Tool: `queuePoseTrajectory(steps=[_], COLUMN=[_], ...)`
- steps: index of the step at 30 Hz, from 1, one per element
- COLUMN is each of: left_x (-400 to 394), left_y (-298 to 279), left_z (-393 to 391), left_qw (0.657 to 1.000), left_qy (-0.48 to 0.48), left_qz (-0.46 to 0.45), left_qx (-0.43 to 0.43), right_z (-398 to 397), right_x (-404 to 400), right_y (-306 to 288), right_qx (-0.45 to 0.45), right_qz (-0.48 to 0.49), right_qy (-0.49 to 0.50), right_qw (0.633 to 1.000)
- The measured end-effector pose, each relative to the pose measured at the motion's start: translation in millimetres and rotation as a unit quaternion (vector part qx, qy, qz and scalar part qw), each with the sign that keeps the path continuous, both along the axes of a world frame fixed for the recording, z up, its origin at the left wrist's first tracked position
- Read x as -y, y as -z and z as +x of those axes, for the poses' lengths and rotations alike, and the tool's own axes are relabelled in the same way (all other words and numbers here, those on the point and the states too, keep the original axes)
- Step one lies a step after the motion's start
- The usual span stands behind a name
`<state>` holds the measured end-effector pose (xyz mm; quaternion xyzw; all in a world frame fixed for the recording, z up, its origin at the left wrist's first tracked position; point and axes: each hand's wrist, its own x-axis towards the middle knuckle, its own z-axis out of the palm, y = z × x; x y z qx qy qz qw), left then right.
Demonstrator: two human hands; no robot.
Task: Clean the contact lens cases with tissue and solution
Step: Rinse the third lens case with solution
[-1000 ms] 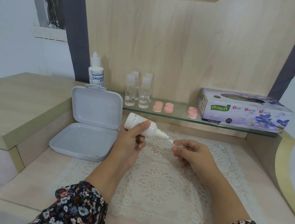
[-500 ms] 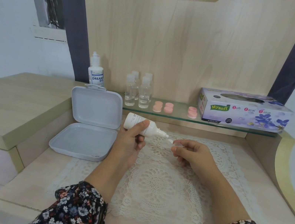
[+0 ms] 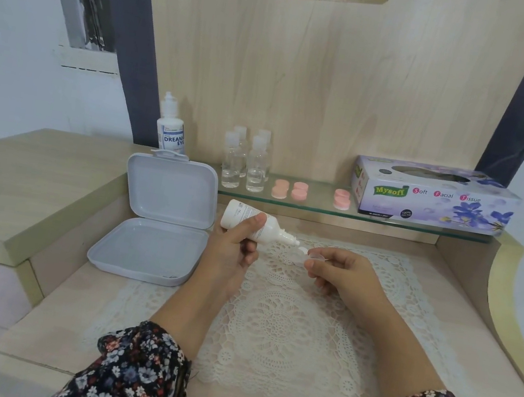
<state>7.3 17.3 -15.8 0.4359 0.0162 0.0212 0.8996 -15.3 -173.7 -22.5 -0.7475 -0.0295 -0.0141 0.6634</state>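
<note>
Wood counter, lace mat under my hands: left hand grips solution bottle; right hand pinches lens case. Keep nozzle over well, squeeze gently.

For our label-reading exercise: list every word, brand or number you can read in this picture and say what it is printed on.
"DREAM EYE": upright bottle on the left of the glass shelf.
"Mysoft" and "Soft Facial Tissue": tissue box.
"100%": dark round badge on that box; the words under it are too small.
Small print on the solution bottle in the left hand: unreadable.
</note>
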Motion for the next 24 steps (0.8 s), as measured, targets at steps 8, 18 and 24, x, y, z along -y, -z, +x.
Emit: queuePoseTrajectory(steps=[8, 18, 24], left_x=[-0.1, -0.7, 0.2], left_y=[0.4, 0.0, -1.7], left_z=[0.2, -0.2, -2.1], left_qw=[1.000, 1.000, 1.000], left_qy=[-0.004, -0.004, 0.001], left_qz=[0.003, 0.008, 0.012], left_qx=[-0.007, -0.014, -0.002], right_z=[1.1, 0.8, 1.1], right_x=[0.0, 0.3, 0.3], right_y=[0.9, 1.2, 1.5], right_qx=[-0.004, -0.004, -0.003], right_qz=[0.001, -0.003, -0.003], right_qy=[0.002, 0.001, 0.000], right_qw=[1.000, 1.000, 1.000])
